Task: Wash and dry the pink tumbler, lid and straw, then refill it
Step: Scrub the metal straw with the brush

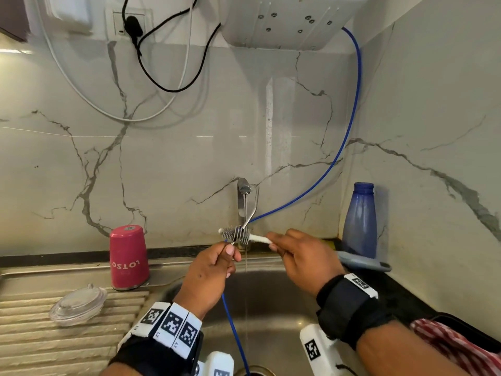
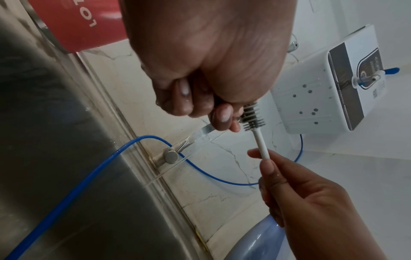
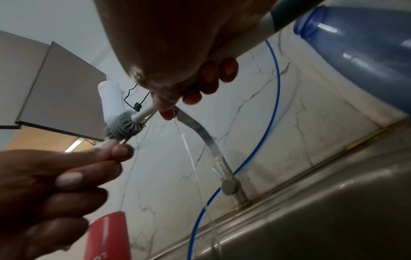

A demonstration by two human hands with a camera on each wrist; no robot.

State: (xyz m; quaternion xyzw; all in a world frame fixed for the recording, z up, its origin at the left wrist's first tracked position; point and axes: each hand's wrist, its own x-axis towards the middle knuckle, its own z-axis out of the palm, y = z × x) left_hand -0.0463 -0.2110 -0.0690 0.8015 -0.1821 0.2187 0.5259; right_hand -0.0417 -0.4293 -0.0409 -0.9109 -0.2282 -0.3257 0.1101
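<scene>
Over the sink, under the running tap [image 1: 244, 188], my left hand [image 1: 214, 267] pinches a thin bent metal straw [image 1: 250, 215]. My right hand [image 1: 301, 256] grips the white stem of a brush [image 1: 235, 234] with grey bristles, laid across the straw just above my left fingers. In the right wrist view the brush [image 3: 124, 126] sits against my left fingertips [image 3: 122, 151], and the straw there is mostly hidden. The pink tumbler [image 1: 128, 257] stands upside down on the drainboard to the left. Its clear lid [image 1: 78, 305] lies in front of it.
A thin stream of water [image 1: 246, 270] falls into the steel sink [image 1: 284, 308]. A blue tube [image 1: 349, 126] runs from the wall unit down into the basin. A blue bottle [image 1: 359, 221] stands at the right corner. A red checked cloth [image 1: 455, 346] lies at lower right.
</scene>
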